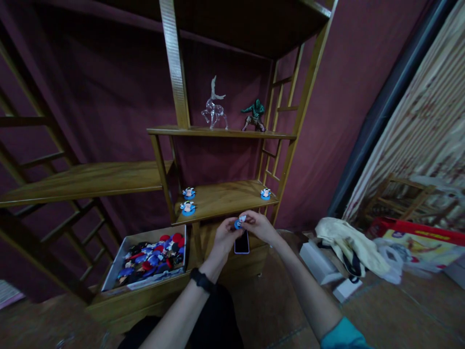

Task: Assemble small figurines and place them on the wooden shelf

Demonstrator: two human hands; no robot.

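Between the fingertips of both hands is a small figurine [239,223] with a blue base and a white upper part. My left hand [225,236] pinches it from the left, and my right hand [258,226] grips it from the right; the fingers hide part of it. Just above the hands is a wooden shelf [221,198]. Two similar blue-based figurines, one behind [189,193] and one in front [188,208], stand at its left end. Another figurine [265,193] stands at its right end. A phone [241,243] with a dark screen lies below my hands.
An open box [109,271] of jumbled red, blue and black figurines sits at lower left. On the upper shelf [196,131] stand a clear deer ornament [214,109] and a green-clad action figure [255,116]. White boxes [319,263], a cream cloth [350,242] and bags lie on the right floor.
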